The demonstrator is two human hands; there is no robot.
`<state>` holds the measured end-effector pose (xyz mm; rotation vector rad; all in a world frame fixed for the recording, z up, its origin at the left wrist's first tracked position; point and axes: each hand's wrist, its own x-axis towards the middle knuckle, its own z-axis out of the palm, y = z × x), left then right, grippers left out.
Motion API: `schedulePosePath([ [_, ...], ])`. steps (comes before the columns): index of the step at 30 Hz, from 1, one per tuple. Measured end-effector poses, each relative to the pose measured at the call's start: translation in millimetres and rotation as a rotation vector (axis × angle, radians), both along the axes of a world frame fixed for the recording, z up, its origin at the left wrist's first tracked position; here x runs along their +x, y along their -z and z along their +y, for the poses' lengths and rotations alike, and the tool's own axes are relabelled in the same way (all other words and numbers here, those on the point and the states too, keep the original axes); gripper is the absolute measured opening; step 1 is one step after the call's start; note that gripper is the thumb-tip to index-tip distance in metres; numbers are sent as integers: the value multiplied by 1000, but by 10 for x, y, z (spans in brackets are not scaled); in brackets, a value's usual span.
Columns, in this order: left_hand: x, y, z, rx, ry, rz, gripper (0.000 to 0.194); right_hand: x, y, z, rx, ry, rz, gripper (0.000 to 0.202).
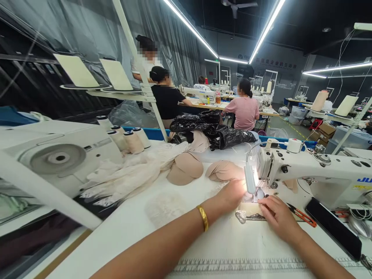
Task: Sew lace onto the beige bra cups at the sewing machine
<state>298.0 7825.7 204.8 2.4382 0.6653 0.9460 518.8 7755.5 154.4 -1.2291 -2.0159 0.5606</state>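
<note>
Beside the needle area of a white sewing machine [316, 166], my left hand [232, 194] is curled, with a gold bracelet on its wrist. Glare and the lit lamp [249, 178] hide part of its fingers. My right hand [277, 215] lies just right of the needle plate, fingertips bent and pressed together near the presser foot. Whatever either hand grips is too small or hidden to name. Beige moulded cup pieces [186, 168] lie behind my left hand, and a second beige cup stack [223, 170] sits close to it.
Orange-handled thread snips [303, 216] and a black phone [334, 228] lie right of my right hand. A ruler strip [232, 267] runs along the front. Pale lace fabric [133, 174], thread cones [133, 142] and black plastic bags [215, 130] are further back. Several people work beyond.
</note>
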Motion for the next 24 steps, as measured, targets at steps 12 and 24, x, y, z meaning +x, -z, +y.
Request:
schedulePosePath([
  [12,-294,375,-1465,-1354,-84,-911,54,-913,199,-875,-368,308,918,53],
  [24,-363,192,-1569,-1383,124,-954,49,-715,-160,-1128,-593,255,975,72],
])
